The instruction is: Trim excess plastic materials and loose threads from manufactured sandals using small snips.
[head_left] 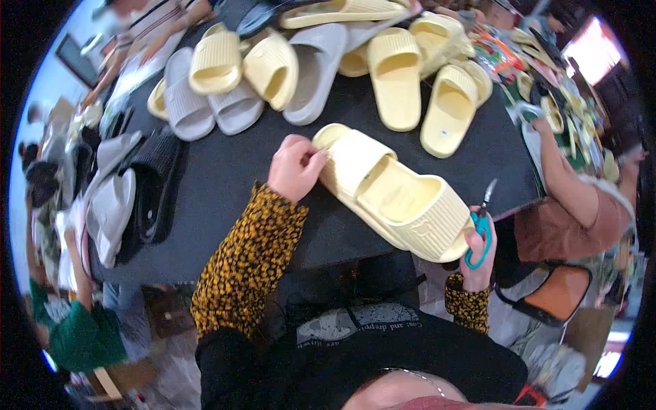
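Observation:
A pair of pale yellow slide sandals (389,191), laid together with their straps at opposite ends, is held slanting over the near part of the black table. At the far left end, my left hand (295,167) is closed, thumb and fingers pinched at the edge of one sandal beside its strap. Whether a small bit sits between those fingertips is hidden. My right hand (480,256) grips the near right end of the pair. It also holds small scissors (486,236) with teal handles, their metal blades pointing up and away from the sandals.
Several yellow slides (396,75) and grey slides (188,96) lie across the far side of the black table (232,178). Black slides (156,178) and light grey ones (113,212) are on the left. Other people work on both sides; an orange chair (560,294) stands at right.

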Demonstrator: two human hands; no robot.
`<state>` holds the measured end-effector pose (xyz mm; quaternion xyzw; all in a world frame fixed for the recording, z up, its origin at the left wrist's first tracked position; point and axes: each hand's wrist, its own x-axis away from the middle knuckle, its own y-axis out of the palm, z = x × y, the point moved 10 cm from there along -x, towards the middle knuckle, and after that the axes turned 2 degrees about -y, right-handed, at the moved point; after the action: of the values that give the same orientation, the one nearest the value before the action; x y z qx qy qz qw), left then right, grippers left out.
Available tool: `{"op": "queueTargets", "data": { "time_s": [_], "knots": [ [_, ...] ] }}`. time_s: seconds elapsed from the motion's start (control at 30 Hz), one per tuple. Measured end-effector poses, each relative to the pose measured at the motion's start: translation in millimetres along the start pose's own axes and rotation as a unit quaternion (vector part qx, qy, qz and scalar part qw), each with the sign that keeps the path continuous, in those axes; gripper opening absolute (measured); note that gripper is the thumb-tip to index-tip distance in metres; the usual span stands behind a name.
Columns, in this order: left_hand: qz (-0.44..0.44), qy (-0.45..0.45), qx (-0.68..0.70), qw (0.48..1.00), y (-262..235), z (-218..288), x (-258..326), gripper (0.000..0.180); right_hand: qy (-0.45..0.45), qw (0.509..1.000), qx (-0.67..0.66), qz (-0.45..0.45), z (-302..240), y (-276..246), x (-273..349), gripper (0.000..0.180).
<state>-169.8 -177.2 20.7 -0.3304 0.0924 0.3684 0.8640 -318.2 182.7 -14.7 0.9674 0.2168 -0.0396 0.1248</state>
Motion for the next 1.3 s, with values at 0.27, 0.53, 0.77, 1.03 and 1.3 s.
{"op": "queueTargets", "data": {
  "time_s": [0.27,0.53,0.77,1.03,1.3],
  "knots": [
    [-0.026,-0.055,0.037,0.997,7.4,-21.0,-3.2,0.018,0.048,0.999,-0.012,0.021,-2.0,-0.5,9.0,0.050],
    [-0.015,-0.172,0.195,0.965,5.7,-39.8,0.1,0.019,-0.001,0.990,-0.129,0.052,-16.6,-7.9,1.3,0.050],
    [-0.041,-0.183,0.201,0.962,6.2,-40.3,1.2,0.019,-0.080,0.968,-0.199,0.129,-39.1,-44.5,-19.8,0.048],
    [-0.058,-0.184,0.191,0.962,11.3,-40.5,2.4,0.020,-0.142,0.962,-0.210,0.100,-31.6,-105.5,-77.5,0.038],
    [-0.053,-0.186,0.145,0.970,9.2,-44.4,-1.5,0.020,-0.120,0.959,0.131,0.220,-26.3,-137.3,-91.8,0.045]
  ]
}}
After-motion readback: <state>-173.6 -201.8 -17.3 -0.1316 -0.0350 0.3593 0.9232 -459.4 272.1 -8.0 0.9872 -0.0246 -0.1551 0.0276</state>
